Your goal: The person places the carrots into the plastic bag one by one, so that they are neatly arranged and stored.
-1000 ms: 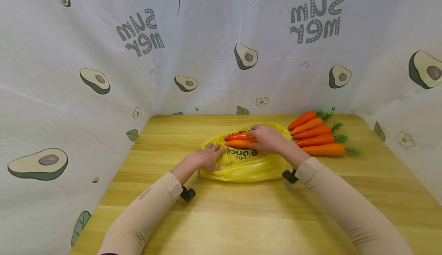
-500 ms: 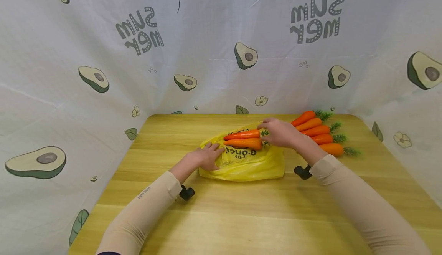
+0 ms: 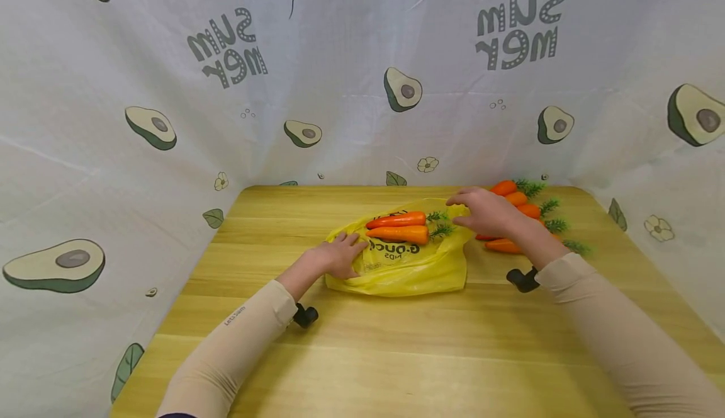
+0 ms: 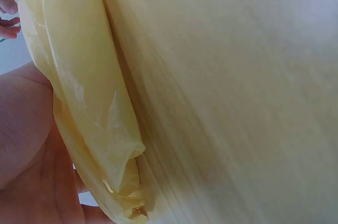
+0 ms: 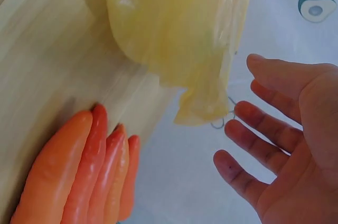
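A yellow plastic bag [image 3: 413,282] with dark print lies on the wooden table. On top of it two carrots, one red-orange [image 3: 396,220] and one orange [image 3: 399,235], lie side by side, their green leafy tops to the right. My left hand [image 3: 340,257] rests on the bag's left end with fingers spread; in the left wrist view its palm is against the yellow plastic [image 4: 84,76]. Over the right end of the bag is my right hand [image 3: 484,211], fingers apart and holding nothing. The right wrist view shows that hand [image 5: 285,129] beside the bag's loose edge [image 5: 203,102].
Several more carrots [image 3: 503,246] lie in a fanned row right of the bag, partly hidden behind my right hand. The wooden table [image 3: 362,355] extends toward me. Behind it hangs a white curtain [image 3: 340,78] printed with avocados.
My right hand has let go of the two carrots on the bag and moved right toward the carrot row. The left hand stays on the bag's left end.
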`<state>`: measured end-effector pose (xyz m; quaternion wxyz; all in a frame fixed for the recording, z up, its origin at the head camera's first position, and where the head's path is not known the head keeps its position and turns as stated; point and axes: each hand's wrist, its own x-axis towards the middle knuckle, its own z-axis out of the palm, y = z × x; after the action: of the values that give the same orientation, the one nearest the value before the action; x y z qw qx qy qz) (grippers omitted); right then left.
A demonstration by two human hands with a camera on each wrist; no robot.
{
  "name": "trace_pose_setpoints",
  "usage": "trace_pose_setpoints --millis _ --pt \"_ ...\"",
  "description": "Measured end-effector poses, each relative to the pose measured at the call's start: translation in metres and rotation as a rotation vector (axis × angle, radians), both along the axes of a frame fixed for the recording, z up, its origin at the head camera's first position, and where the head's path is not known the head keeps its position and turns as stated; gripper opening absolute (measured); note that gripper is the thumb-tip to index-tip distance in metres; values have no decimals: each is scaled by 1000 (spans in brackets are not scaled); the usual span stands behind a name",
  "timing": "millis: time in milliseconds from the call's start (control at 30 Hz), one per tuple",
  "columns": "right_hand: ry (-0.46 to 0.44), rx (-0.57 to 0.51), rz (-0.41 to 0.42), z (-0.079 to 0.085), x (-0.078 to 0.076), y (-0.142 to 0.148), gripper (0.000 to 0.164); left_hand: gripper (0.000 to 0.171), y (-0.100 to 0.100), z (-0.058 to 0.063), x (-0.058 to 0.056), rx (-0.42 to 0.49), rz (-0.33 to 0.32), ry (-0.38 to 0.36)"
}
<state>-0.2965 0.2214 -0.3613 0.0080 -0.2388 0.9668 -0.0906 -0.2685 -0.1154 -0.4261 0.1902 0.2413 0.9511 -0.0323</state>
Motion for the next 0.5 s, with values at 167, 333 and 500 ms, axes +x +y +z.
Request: trace_pose_setpoints --millis 167,333,500 --pt "-8 12 -30 1 1 15 43 78 1 -2 -1 7 -5 0" --pt "-5 35 -37 3 4 29 42 78 1 -2 -1 12 -3 -9" --pt "26 23 -6 5 7 41 37 78 0 0 1 6 3 -10"
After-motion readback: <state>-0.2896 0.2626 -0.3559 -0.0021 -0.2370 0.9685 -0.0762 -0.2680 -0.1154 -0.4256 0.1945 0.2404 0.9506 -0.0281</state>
